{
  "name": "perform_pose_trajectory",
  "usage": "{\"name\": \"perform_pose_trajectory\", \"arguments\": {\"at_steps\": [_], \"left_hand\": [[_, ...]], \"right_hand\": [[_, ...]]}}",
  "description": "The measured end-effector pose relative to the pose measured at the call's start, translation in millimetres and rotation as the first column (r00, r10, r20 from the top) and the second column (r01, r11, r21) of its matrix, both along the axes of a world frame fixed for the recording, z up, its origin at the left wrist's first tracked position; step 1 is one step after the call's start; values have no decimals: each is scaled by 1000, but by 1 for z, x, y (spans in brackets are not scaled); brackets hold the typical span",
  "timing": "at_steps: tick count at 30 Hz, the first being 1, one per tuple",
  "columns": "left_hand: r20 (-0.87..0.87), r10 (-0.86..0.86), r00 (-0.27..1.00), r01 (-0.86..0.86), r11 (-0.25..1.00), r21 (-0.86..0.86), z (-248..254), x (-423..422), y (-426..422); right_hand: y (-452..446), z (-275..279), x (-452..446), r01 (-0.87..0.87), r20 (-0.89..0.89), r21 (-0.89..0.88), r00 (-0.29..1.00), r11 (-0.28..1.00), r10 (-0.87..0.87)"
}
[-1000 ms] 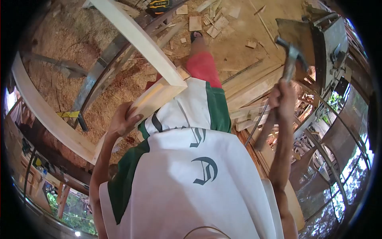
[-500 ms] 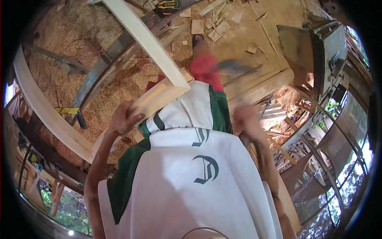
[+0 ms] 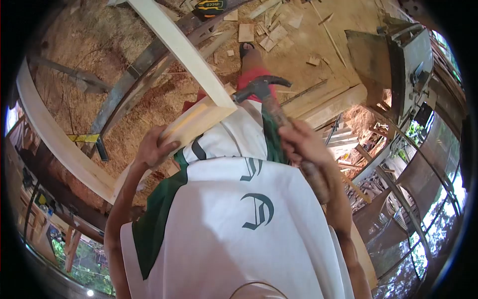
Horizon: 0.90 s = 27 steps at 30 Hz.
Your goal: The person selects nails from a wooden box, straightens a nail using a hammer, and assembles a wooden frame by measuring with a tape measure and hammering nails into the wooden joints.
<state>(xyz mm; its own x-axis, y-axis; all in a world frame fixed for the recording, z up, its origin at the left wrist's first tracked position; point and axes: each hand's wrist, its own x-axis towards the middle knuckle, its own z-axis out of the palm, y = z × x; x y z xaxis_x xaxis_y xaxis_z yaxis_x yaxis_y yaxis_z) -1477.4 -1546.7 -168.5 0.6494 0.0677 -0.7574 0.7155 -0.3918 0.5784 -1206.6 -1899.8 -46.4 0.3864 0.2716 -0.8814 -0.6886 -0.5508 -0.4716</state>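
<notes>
My right hand (image 3: 302,143) is closed around the handle of a claw hammer (image 3: 260,88). The dark hammer head lies beside the corner of a wooden frame, its striking end toward the joint and its claw pointing away to the right. Whether the head touches the wood I cannot tell. My left hand (image 3: 158,147) grips the short pale board (image 3: 196,125) of that frame, thumb on the near face. From the corner a long pale board (image 3: 184,52) runs up and to the left. The frame's corner sits over my lap.
A curved wooden piece (image 3: 62,139) stands at the left. A yellow-and-black tool marked "INGCO" (image 3: 210,8) lies at the top. Wood offcuts (image 3: 274,37) and sawdust cover the ground. A thick plank (image 3: 333,107) and a metal machine (image 3: 417,62) are on the right.
The hammer, blurred and farther right before, has swung left to the frame's corner. My right hand has shifted slightly left with it. My left hand and the frame stay nearly still.
</notes>
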Motion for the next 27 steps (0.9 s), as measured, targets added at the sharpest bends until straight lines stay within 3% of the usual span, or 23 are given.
{"name": "perform_pose_trajectory", "arguments": {"at_steps": [1, 3, 4, 6, 8, 9, 10, 11, 12, 13, 15, 18, 19, 21, 24, 26, 27], "left_hand": [[-4, 26, 1000, -26, 1000, 4, 0, 0, -1], [29, 1, 1000, -1, 1000, 7, -7, -1, 2], [54, -16, 998, 15, 1000, 11, -9, -6, 1], [55, 10, 998, -10, 1000, 0, -10, -10, 0], [78, 38, 996, -39, 999, 5, -11, -11, 1], [90, 13, 996, -12, 1000, -6, -14, -13, 3], [103, -17, 995, 19, 1000, -17, -15, -14, 6], [104, -29, 994, 32, 999, -25, -13, -16, 7], [80, -36, 996, 40, 998, -44, -14, -14, 9], [55, -31, 998, 34, 998, -58, -15, -11, 8], [24, -14, 1000, 16, 996, -83, -8, -3, 7], [-25, 24, 999, -26, 995, -100, -1, -4, 4], [-20, 33, 999, -34, 995, -91, -1, -3, 7], [33, 26, 999, -24, 998, -49, -4, -6, 8], [85, 13, 996, -10, 1000, -28, -17, -18, 7], [76, 33, 997, -30, 999, -35, -23, -23, 11], [107, -26, 994, 25, 1000, 14, -25, -22, 10]], "right_hand": [[5, 3, 2, -25, -205, 58, 978, 998, 37], [-18, 5, 18, 14, 62, -84, 998, 996, -9], [-30, 8, 35, 53, 115, -37, 992, 998, -49], [-24, 14, 43, 338, 201, 51, 918, 940, -342], [-36, -27, 6, 5, 355, -203, 932, 979, 69], [-42, -42, -8, -266, 568, -151, 765, 952, 304], [-20, -39, -18, -469, 775, -173, 478, 866, 413], [-7, -16, -10, -317, 286, -12, 908, 948, 307], [15, 4, 0, -82, -324, 25, 942, 996, 86], [9, 2, 10, -86, -314, 21, 945, 996, 88], [-13, -1, 24, 17, -20, -95, 1000, 995, -19], [-6, -1, 30, 211, 183, -107, 965, 972, -190], [-5, -12, 14, -27, 183, -82, 982, 996, 42], [11, -19, -22, -240, -244, 145, 932, 960, 269], [7, -10, 6, -137, -224, 38, 964, 990, 142], [2, -7, 18, -46, 2, -133, 999, 990, 47], [1, -9, 16, 25, 6, -106, 1000, 994, -25]]}}
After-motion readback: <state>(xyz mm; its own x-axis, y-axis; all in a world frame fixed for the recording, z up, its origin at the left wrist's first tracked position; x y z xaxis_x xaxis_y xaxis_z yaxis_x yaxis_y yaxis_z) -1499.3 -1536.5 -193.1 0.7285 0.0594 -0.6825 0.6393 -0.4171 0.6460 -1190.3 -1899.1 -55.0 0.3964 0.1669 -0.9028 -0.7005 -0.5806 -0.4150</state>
